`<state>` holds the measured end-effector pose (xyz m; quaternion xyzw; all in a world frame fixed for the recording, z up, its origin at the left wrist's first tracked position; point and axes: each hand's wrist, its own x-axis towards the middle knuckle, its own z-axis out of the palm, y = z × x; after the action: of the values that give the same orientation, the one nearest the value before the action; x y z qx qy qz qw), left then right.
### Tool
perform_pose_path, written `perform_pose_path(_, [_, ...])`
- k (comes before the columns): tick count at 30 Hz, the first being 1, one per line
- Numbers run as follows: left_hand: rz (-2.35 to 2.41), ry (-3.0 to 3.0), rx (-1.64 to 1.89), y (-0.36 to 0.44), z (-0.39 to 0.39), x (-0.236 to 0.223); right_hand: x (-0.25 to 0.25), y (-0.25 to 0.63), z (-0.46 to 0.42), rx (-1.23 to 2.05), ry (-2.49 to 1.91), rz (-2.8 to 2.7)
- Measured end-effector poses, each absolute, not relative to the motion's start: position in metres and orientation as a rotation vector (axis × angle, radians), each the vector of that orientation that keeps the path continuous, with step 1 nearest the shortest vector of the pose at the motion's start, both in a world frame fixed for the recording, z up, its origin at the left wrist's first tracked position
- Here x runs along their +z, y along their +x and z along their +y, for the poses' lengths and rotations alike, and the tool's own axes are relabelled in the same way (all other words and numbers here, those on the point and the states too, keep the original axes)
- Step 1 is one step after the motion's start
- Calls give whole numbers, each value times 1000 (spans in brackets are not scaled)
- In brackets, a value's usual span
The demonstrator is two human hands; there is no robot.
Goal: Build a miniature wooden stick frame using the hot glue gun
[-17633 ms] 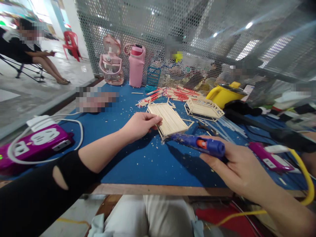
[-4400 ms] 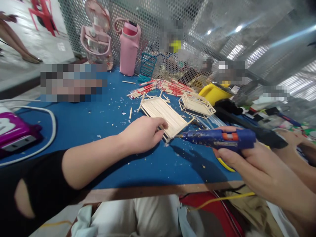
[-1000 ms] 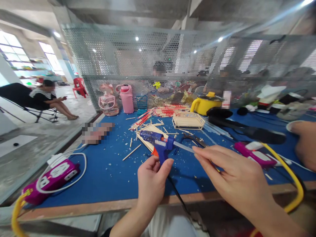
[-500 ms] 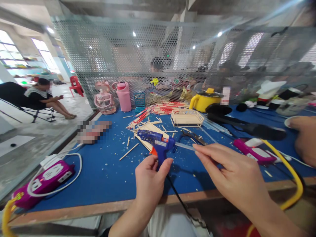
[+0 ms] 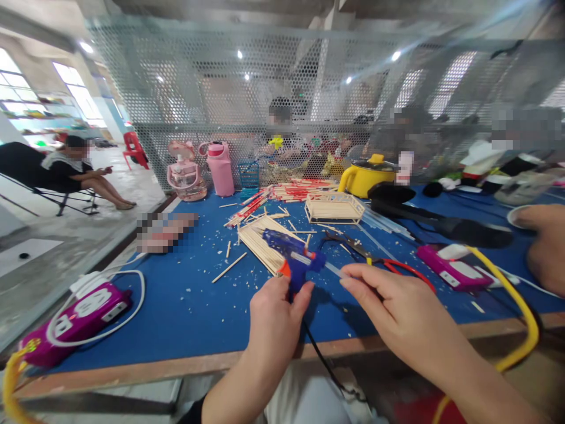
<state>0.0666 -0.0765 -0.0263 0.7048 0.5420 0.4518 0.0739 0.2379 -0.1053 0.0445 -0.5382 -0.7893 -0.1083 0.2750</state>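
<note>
My left hand [image 5: 274, 321] is closed round the handle of a blue glue gun [image 5: 292, 254] with an orange trigger, held over the blue table [image 5: 189, 306]. My right hand [image 5: 388, 306] pinches a clear glue stick [image 5: 334, 270] at the back of the gun. Just behind the gun lies a flat panel of wooden sticks [image 5: 260, 238]. A small stick-built tray [image 5: 334, 207] stands further back.
A purple power strip [image 5: 75, 315] with white cable lies at the left, another [image 5: 448, 272] at the right with a yellow cable [image 5: 525, 318]. Pliers [image 5: 348, 244], loose sticks [image 5: 291, 191], pink bottles [image 5: 218, 168], a yellow pot [image 5: 368, 175] and a mesh screen stand behind. Another person's hand [image 5: 541, 244] rests at far right.
The glue gun has dropped slightly and my right hand has pushed the glue stick further toward its back. Earlier, my right hand held the gun while my left steadied the stick panel.
</note>
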Motion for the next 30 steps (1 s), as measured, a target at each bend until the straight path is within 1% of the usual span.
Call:
perform_pose_path(4, [1580, 2204, 1347, 73, -78, -24, 42, 235, -100, -462, -1410, -2071])
perform_pose_path(8, [1569, 2244, 1336, 76, -76, -25, 41, 235, -95, -461, -1404, -2077])
perform_pose_path(10, [1581, 2241, 1314, 77, -75, -25, 42, 235, -93, -359, -1444, -2099])
perform_pose_path(15, [1609, 2217, 1243, 76, -74, -24, 49, 234, -88, 20, -1614, -2108])
perform_pose_path(21, [1636, 2181, 1135, 76, -73, -22, 51, 228, -83, 243, -1621, -1989])
perform_pose_path(23, [1640, 2125, 1112, 77, -72, -19, 49, 224, -84, 196, -1593, -1927])
perform_pose_path(28, [1600, 1969, 1148, 77, -69, -11, 39, 218, -90, -111, -1495, -1825])
perform_pose_path(30, [1573, 1943, 1150, 77, -67, -10, 35, 217, -87, -149, -1463, -1859])
